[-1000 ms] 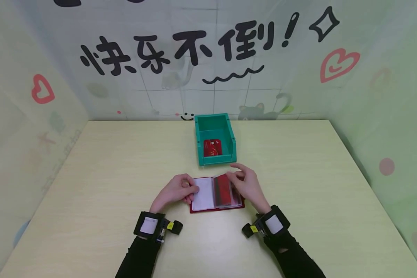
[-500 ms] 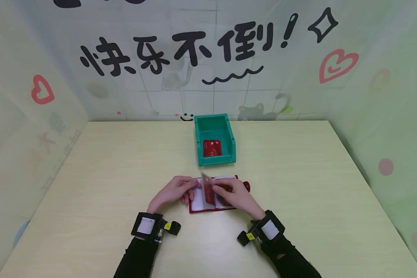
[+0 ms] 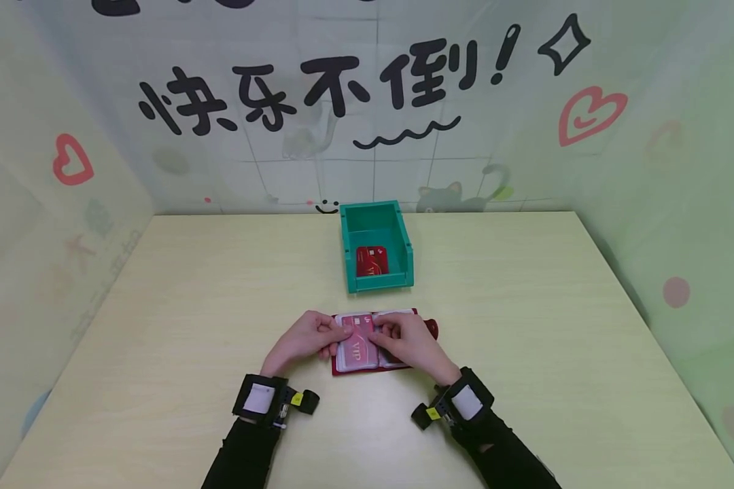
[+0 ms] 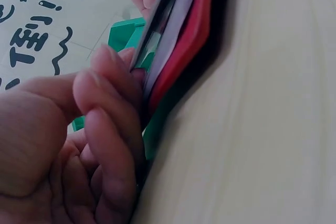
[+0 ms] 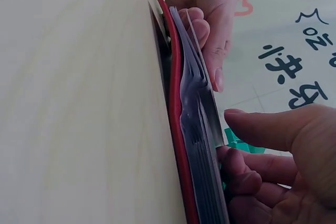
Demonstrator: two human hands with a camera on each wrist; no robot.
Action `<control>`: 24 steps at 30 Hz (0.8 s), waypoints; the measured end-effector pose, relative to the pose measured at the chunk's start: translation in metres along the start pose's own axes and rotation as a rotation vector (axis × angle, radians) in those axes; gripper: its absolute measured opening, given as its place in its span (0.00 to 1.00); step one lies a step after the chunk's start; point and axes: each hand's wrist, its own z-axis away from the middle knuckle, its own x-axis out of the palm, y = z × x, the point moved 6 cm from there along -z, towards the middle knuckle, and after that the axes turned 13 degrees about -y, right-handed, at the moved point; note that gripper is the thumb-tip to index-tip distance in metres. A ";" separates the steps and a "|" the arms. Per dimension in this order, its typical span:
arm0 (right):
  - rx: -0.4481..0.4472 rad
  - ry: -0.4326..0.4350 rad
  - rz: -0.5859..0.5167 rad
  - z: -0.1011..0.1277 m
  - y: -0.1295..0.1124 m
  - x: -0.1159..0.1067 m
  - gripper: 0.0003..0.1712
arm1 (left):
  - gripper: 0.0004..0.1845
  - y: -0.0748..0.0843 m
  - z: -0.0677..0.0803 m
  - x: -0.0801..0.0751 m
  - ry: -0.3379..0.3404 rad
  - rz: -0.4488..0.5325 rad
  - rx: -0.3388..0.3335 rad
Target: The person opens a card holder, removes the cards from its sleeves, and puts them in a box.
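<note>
Red card holder [image 3: 372, 345], lying open on the pale wooden table [image 3: 526, 353] just in front of the green bin [image 3: 377, 246], which already contains one red card [image 3: 372, 261]; a clear sleeve showing a red VIP card [image 3: 357, 348] faces up. Left hand [image 3: 306, 337], fingers curled, pinches the holder's left edge and sleeves, while the right hand [image 3: 406, 341] pinches the sleeves near the spine. Handling judgement: the left hand should keep the cover pinned flat and the right should work on a single sleeve, so neighbouring sleeves do not lift together.
</note>
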 end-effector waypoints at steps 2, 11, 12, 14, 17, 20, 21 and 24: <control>0.017 0.001 0.006 0.000 -0.002 0.000 0.16 | 0.15 0.001 0.001 0.001 0.011 -0.002 -0.009; 0.053 0.014 0.131 -0.002 -0.009 0.001 0.15 | 0.15 0.000 0.001 0.001 0.027 -0.040 -0.034; 0.057 0.019 0.144 -0.003 -0.009 0.001 0.17 | 0.15 0.001 0.001 0.001 0.029 -0.041 -0.037; 0.067 0.030 0.174 -0.003 -0.010 0.000 0.20 | 0.15 0.001 0.001 0.001 0.031 -0.044 -0.038; 0.082 0.035 0.187 -0.003 -0.010 0.001 0.23 | 0.15 0.002 0.001 0.001 0.033 -0.057 -0.030; 0.099 0.012 0.150 -0.003 -0.010 0.001 0.24 | 0.15 0.003 0.001 0.001 0.035 -0.067 -0.026; 0.104 0.003 0.133 -0.003 -0.009 0.001 0.23 | 0.15 0.003 0.001 0.001 0.037 -0.069 -0.025; 0.122 -0.027 0.089 -0.003 -0.008 0.001 0.22 | 0.15 0.003 0.001 0.001 0.039 -0.068 -0.026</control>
